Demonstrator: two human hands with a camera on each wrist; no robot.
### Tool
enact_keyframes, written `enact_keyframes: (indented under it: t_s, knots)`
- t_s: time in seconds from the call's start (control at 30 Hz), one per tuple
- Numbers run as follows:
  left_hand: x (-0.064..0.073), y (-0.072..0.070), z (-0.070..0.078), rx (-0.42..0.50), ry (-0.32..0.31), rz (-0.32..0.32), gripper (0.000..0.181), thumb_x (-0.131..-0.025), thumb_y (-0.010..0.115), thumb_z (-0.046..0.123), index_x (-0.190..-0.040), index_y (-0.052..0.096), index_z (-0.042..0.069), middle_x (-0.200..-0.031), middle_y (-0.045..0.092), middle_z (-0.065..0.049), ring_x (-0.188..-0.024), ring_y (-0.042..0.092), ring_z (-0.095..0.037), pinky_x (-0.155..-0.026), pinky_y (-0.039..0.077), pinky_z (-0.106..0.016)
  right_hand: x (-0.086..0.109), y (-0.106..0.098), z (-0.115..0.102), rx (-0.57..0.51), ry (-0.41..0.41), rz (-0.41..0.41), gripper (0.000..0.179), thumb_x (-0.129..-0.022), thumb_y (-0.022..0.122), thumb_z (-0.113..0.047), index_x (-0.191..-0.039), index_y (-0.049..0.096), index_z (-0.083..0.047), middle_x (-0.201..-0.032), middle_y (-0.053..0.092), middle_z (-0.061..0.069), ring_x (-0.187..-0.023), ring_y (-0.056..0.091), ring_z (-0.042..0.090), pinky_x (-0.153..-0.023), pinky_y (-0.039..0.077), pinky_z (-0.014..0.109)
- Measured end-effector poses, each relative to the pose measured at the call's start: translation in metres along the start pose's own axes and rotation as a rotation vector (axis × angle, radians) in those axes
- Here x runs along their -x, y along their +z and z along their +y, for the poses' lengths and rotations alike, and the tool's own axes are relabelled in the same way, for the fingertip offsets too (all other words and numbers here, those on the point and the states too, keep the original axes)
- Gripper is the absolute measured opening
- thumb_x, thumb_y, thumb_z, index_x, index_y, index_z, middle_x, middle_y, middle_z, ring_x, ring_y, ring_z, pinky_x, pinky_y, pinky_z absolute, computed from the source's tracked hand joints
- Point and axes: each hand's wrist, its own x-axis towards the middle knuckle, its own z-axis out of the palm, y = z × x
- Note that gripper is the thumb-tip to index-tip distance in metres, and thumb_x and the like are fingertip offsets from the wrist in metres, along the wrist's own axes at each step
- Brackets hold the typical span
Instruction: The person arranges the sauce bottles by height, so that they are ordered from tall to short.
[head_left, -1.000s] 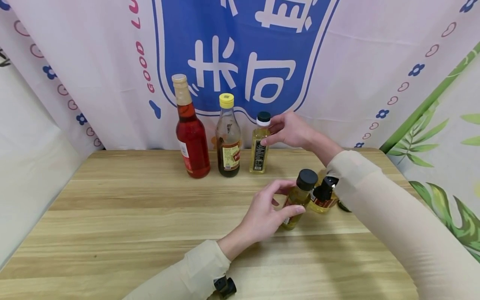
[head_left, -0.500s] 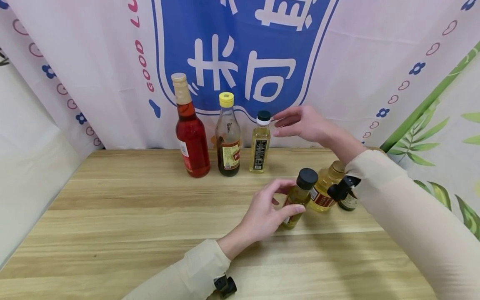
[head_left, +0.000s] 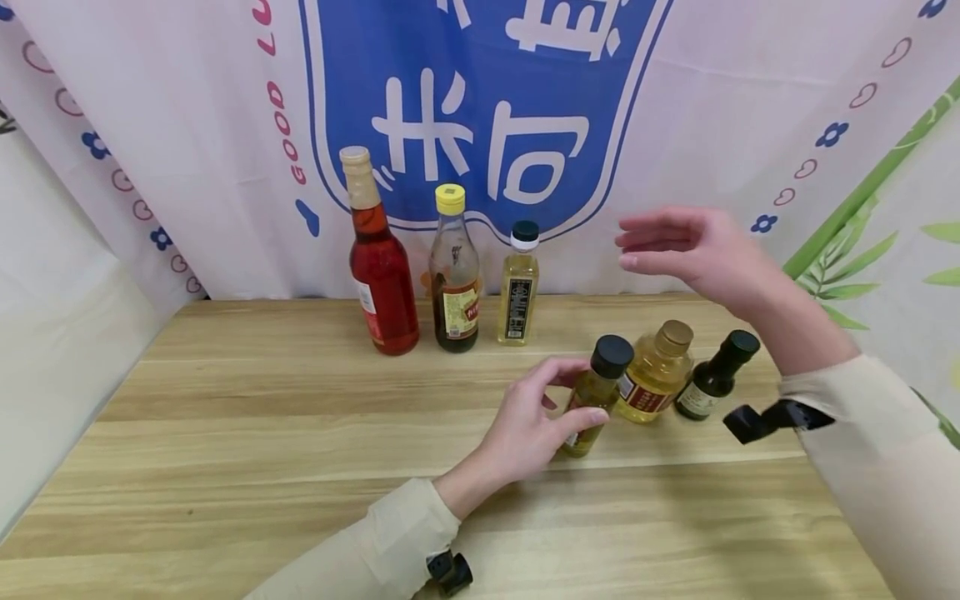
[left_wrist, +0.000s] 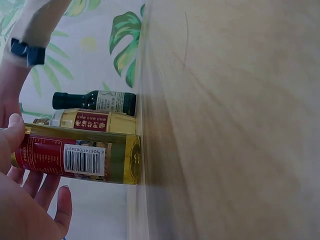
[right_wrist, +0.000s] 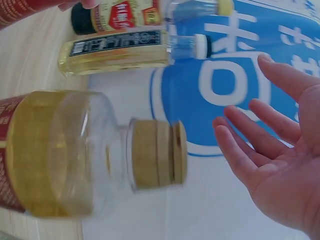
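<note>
My left hand (head_left: 521, 425) grips a small black-capped oil bottle (left_wrist: 75, 155) with thumb and fingers on either side. The bottle stands on the table, its red label and barcode facing the left wrist camera. Relaxed and holding nothing, my right hand (head_left: 686, 250) is in the air at the back right, palm showing in the right wrist view. Below it are a gold-capped bottle of yellow oil (head_left: 652, 375) and a dark green bottle (head_left: 708, 387). To its left stands a slim green-capped bottle of pale yellow oil (head_left: 518, 296).
A tall bottle of red liquid (head_left: 386, 292) and a yellow-capped bottle of dark sauce (head_left: 456, 308) stand in the back row on the wooden table (head_left: 262, 442). Behind the table's far edge hangs a printed curtain (head_left: 247, 208).
My right hand has let go of the slim green-capped bottle and moved right, away from it, uncovering the gold-capped and dark green bottles. My left hand stays on its bottle.
</note>
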Motion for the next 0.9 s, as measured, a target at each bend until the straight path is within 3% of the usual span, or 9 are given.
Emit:
enact_keyframes:
  t_s: [0.13, 0.33, 0.53, 0.9]
  knots:
    - [0.0, 0.0, 0.0, 0.003, -0.003, 0.002, 0.055, -0.092, 0.084, 0.024, -0.142, 0.062, 0.02, -0.137, 0.071, 0.004, -0.123, 0.062, -0.015, -0.092, 0.052, -0.035, 0.023, -0.008, 0.012, 0.04, 0.008, 0.074, 0.056, -0.096, 0.078, -0.044, -0.147, 0.062, -0.026, -0.135, 0.073, -0.013, -0.116, 0.068, -0.004, -0.093, 0.051, 0.009]
    - [0.0, -0.001, 0.0, 0.004, -0.005, 0.007, 0.055, -0.092, 0.085, 0.023, -0.142, 0.063, 0.021, -0.138, 0.071, 0.005, -0.124, 0.062, -0.014, -0.092, 0.052, -0.035, 0.052, -0.008, 0.036, 0.045, -0.015, 0.178, 0.052, -0.098, 0.078, -0.034, -0.147, 0.062, -0.025, -0.134, 0.072, -0.018, -0.111, 0.068, -0.012, -0.089, 0.052, 0.005]
    - [0.001, -0.001, 0.001, 0.004, -0.002, 0.005, 0.055, -0.092, 0.084, 0.023, -0.143, 0.062, 0.02, -0.139, 0.07, 0.005, -0.123, 0.062, -0.015, -0.091, 0.052, -0.033, 0.077, 0.002, 0.057, -0.087, -0.032, 0.245, 0.052, -0.099, 0.077, -0.016, -0.148, 0.06, -0.018, -0.13, 0.072, -0.023, -0.111, 0.072, -0.008, -0.092, 0.054, 0.007]
    - [0.0, 0.0, 0.0, 0.009, 0.001, 0.005, 0.055, -0.092, 0.084, 0.023, -0.142, 0.062, 0.02, -0.139, 0.07, 0.005, -0.123, 0.062, -0.015, -0.094, 0.053, -0.04, 0.101, 0.009, 0.078, -0.438, -0.133, 0.376, 0.052, -0.093, 0.078, 0.002, -0.143, 0.063, -0.003, -0.124, 0.079, -0.007, -0.11, 0.075, 0.002, -0.092, 0.056, 0.01]
